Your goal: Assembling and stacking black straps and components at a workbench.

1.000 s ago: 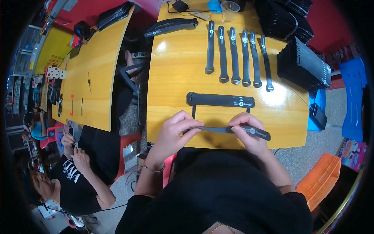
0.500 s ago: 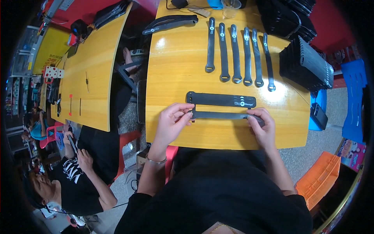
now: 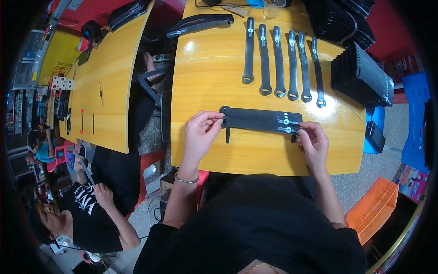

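Note:
A wide black strap (image 3: 260, 119) lies flat across the near part of the yellow wooden table (image 3: 205, 73). On top of it lies a narrower black strap, held at both ends. My left hand (image 3: 200, 133) pinches its left end, where a short tail hangs down. My right hand (image 3: 312, 141) pinches the right end, by the white round logo. Several long black straps (image 3: 280, 61) with loop ends lie in a row further back on the table.
Stacks of black straps (image 3: 365, 75) sit at the table's right edge, and a curved black strap (image 3: 200, 23) at the far left. An orange crate (image 3: 372, 210) is at my lower right. A second yellow table (image 3: 114, 82) stands left, with seated people (image 3: 86, 214) beside it.
Both hands carried the narrow strap away from the table's near edge and laid it over the wide strap. The hands still grip its two ends.

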Tool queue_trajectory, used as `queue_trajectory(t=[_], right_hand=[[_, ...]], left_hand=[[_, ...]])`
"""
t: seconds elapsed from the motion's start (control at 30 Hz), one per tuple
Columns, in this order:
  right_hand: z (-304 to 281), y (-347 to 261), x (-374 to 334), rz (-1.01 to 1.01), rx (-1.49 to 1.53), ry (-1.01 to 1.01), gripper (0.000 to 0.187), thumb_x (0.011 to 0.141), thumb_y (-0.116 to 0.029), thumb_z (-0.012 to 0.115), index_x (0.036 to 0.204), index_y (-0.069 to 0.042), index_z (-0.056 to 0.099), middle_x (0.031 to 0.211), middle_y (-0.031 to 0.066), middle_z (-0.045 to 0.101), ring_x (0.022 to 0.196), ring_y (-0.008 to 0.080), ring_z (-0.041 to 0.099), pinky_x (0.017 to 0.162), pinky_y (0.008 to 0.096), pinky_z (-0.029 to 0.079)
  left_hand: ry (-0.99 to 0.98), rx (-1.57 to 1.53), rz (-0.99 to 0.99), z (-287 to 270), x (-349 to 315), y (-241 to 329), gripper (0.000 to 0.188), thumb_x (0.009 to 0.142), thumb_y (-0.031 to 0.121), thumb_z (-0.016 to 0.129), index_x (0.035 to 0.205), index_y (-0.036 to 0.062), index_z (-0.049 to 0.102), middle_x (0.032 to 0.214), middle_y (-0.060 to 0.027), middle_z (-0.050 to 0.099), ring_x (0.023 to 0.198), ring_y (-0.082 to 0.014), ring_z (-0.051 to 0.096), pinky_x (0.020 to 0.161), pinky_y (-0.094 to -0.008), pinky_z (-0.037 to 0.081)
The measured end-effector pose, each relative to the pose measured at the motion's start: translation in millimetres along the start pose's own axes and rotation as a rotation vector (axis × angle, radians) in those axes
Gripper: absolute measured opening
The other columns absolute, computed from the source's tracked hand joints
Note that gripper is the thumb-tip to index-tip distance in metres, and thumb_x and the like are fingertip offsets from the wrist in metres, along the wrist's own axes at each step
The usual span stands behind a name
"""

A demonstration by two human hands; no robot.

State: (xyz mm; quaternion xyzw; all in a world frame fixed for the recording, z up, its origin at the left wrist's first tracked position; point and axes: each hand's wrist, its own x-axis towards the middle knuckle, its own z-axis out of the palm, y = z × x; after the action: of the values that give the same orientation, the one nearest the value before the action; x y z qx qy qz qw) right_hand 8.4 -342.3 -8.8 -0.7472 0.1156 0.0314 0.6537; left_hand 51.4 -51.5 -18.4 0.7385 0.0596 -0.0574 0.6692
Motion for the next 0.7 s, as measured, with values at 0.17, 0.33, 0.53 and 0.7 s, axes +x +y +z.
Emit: queue_trajectory(t=[0.17, 0.33, 0.53, 0.7], right_hand=[[0.1, -0.4, 3.2, 0.015, 0.052, 0.041, 0.014, 0.086, -0.001, 0.063, 0.097, -0.001, 0.055, 0.078, -0.0003, 0.057, 0.066, 0.0046, 0.054, 0.059, 0.0169, 0.043], [-0.6, -1.1, 4.1, -0.019, 0.002, 0.059, 0.014, 0.085, -0.002, 0.064, 0.096, -0.001, 0.055, 0.077, -0.0008, 0.058, 0.066, 0.0043, 0.054, 0.059, 0.0171, 0.043], [-1.5, 2.8, 6.4, -0.069, -0.061, 0.076, 0.014, 0.084, -0.002, 0.065, 0.095, -0.001, 0.056, 0.077, -0.0015, 0.057, 0.066, 0.0038, 0.053, 0.059, 0.017, 0.043], [-0.6, 4.1, 8.5, -0.1, -0.095, 0.078, 0.015, 0.083, -0.002, 0.067, 0.094, -0.001, 0.057, 0.078, -0.0015, 0.058, 0.066, 0.004, 0.053, 0.06, 0.0172, 0.043]], left_hand=[[0.035, 0.005, -0.014, 0.4, 2.0, -9.3, 0.012, 0.082, -0.005, 0.063, 0.094, -0.0047, 0.063, 0.081, -0.0038, 0.064, 0.07, -0.0057, 0.059, 0.061, -0.0169, 0.049], [0.053, -0.01, -0.02, 1.4, 2.6, -13.9, 0.011, 0.082, -0.004, 0.064, 0.092, -0.0045, 0.062, 0.08, -0.0035, 0.064, 0.069, -0.0053, 0.059, 0.061, -0.0169, 0.049], [0.049, 0.014, -0.029, 2.8, 6.1, -11.4, 0.009, 0.082, -0.005, 0.063, 0.091, -0.0044, 0.062, 0.078, -0.0029, 0.063, 0.068, -0.0047, 0.058, 0.059, -0.0163, 0.047], [0.057, 0.007, -0.052, 3.7, 6.7, -8.6, 0.009, 0.082, -0.005, 0.063, 0.091, -0.0044, 0.061, 0.077, -0.0028, 0.062, 0.067, -0.0044, 0.058, 0.058, -0.0161, 0.046]])
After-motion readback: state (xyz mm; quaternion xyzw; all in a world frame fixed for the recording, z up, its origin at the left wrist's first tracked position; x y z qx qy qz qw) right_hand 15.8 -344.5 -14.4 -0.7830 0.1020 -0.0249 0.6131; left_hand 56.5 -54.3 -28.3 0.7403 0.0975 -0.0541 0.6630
